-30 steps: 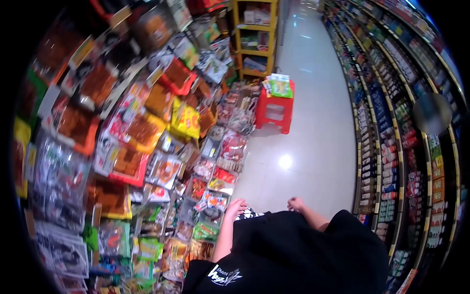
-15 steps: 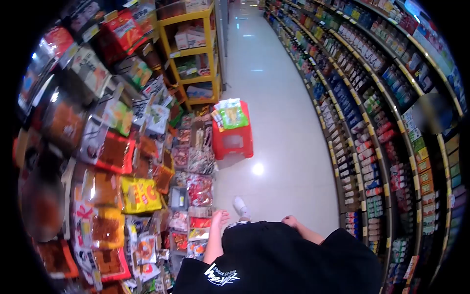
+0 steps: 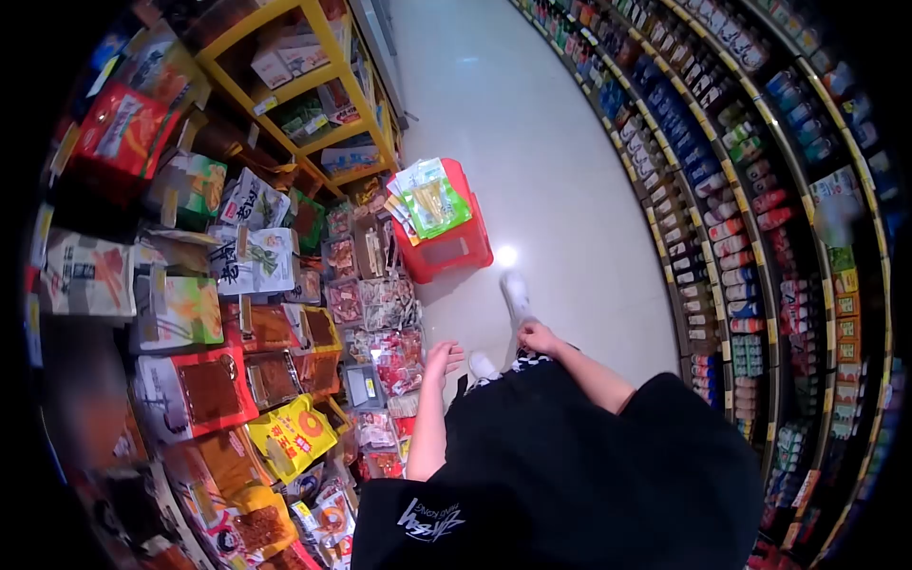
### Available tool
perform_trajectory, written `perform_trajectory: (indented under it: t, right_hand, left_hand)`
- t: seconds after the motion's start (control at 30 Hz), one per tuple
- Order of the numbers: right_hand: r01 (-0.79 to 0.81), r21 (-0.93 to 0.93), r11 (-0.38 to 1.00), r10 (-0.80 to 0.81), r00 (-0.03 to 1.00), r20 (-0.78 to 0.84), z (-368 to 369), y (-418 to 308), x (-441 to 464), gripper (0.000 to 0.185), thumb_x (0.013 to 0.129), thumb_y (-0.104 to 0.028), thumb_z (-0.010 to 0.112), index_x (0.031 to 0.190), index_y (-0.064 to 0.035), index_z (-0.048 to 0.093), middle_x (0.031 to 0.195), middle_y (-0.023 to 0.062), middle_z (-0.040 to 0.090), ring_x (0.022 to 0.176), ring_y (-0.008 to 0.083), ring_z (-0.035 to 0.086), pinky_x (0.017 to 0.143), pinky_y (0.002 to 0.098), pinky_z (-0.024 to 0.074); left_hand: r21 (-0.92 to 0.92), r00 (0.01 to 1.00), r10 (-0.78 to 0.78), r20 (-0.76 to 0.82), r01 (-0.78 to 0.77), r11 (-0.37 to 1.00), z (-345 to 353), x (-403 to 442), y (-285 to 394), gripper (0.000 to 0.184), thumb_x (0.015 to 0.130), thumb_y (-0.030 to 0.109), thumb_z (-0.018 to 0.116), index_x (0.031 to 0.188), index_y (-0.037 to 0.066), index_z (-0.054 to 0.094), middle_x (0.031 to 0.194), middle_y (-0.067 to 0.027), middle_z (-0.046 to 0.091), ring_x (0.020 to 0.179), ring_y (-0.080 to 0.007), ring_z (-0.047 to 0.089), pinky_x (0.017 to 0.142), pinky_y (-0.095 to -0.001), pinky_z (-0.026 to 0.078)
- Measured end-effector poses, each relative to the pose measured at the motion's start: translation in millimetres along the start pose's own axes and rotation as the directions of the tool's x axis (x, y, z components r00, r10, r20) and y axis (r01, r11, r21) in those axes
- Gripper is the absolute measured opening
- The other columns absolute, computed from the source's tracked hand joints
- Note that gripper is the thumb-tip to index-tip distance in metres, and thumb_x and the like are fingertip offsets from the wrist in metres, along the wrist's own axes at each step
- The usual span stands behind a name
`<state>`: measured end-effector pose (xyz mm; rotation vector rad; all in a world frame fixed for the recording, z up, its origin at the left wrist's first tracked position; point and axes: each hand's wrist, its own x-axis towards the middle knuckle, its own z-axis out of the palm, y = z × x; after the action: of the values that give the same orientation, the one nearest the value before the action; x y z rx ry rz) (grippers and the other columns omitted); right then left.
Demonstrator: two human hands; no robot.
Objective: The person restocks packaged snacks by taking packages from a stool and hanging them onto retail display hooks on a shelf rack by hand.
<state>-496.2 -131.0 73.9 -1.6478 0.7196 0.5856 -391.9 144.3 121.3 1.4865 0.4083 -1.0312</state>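
While the left hand (image 3: 444, 361) hangs open beside packaged goods (image 3: 385, 353), right hand (image 3: 538, 338) curled closed, any contents hidden, green packet (image 3: 437, 207) on red stool (image 3: 478, 223) ahead, yellow shelving (image 3: 339, 68) beyond, stocked shelves (image 3: 730, 223) along the right.

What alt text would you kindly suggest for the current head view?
A person in black stands in a shop aisle, left hand open and right hand loosely curled, with a red stool topped by packets ahead. Packaged goods crowd the left; long stocked shelves line the right.
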Motion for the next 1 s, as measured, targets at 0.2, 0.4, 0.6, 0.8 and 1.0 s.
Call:
perform_trajectory:
  t: [0.2, 0.4, 0.6, 0.8, 1.0]
  right_hand:
    - [-0.107, 0.182, 0.978, 0.099, 0.994, 0.052, -46.0, -92.9, 95.5, 0.021, 0.083, -0.022, 0.051, 0.091, -0.0043, 0.059, 0.079, 0.0058, 0.062, 0.068, 0.0137, 0.060, 0.059, 0.0289, 0.0474]
    - [-0.002, 0.164, 0.986, -0.008, 0.998, 0.061, -90.5, -231.0, 195.5, 0.025, 0.084, -0.019, 0.052, 0.102, -0.0030, 0.057, 0.083, 0.0049, 0.060, 0.075, 0.0151, 0.059, 0.063, 0.0273, 0.0454]
    - [0.127, 0.220, 0.967, -0.134, 0.991, 0.016, -90.6, -256.6, 374.5, 0.046, 0.083, -0.017, 0.055, 0.124, 0.0006, 0.043, 0.110, 0.0126, 0.053, 0.085, 0.0172, 0.059, 0.072, 0.0296, 0.0464]
    - [-0.050, 0.357, 0.933, 0.008, 0.993, 0.118, -89.2, -310.0, 397.3, 0.054, 0.083, -0.015, 0.055, 0.130, 0.0006, 0.034, 0.113, 0.0134, 0.051, 0.085, 0.0177, 0.060, 0.072, 0.0302, 0.0461]
    - [-0.190, 0.471, 0.862, 0.125, 0.978, 0.167, -82.7, -311.0, 420.4, 0.047, 0.087, -0.017, 0.049, 0.128, -0.0026, 0.033, 0.116, 0.0107, 0.048, 0.089, 0.0193, 0.060, 0.076, 0.0309, 0.0465]
  left_hand:
    - [-0.209, 0.958, -0.135, -0.254, 0.082, 0.974, -22.2, 27.4, 43.2, 0.022, 0.085, 0.025, 0.051, 0.097, 0.007, 0.056, 0.083, -0.0073, 0.063, 0.065, -0.0154, 0.062, 0.048, -0.0233, 0.046]
    - [-0.082, 0.916, -0.085, -0.391, 0.057, 0.995, -41.8, 141.7, 134.8, 0.027, 0.088, 0.025, 0.048, 0.102, 0.004, 0.057, 0.079, -0.0070, 0.061, 0.062, -0.0156, 0.059, 0.049, -0.0261, 0.044]
    - [0.525, 0.703, 0.436, -0.562, -0.104, 0.845, -31.1, 336.9, 169.1, 0.045, 0.076, 0.016, 0.059, 0.115, -0.004, 0.048, 0.096, -0.0167, 0.057, 0.079, -0.0249, 0.058, 0.065, -0.0343, 0.046]
    - [0.018, 0.918, 0.052, -0.392, -0.049, 0.999, 9.3, 362.6, 279.4, 0.053, 0.079, 0.012, 0.056, 0.127, -0.001, 0.038, 0.113, -0.0157, 0.052, 0.087, -0.0225, 0.062, 0.063, -0.0303, 0.050]
    - [-0.255, 0.929, 0.040, -0.368, -0.142, 0.956, -9.5, 376.4, 271.1, 0.054, 0.084, 0.013, 0.052, 0.133, -0.001, 0.033, 0.113, -0.0124, 0.052, 0.091, -0.0197, 0.061, 0.072, -0.0286, 0.050]
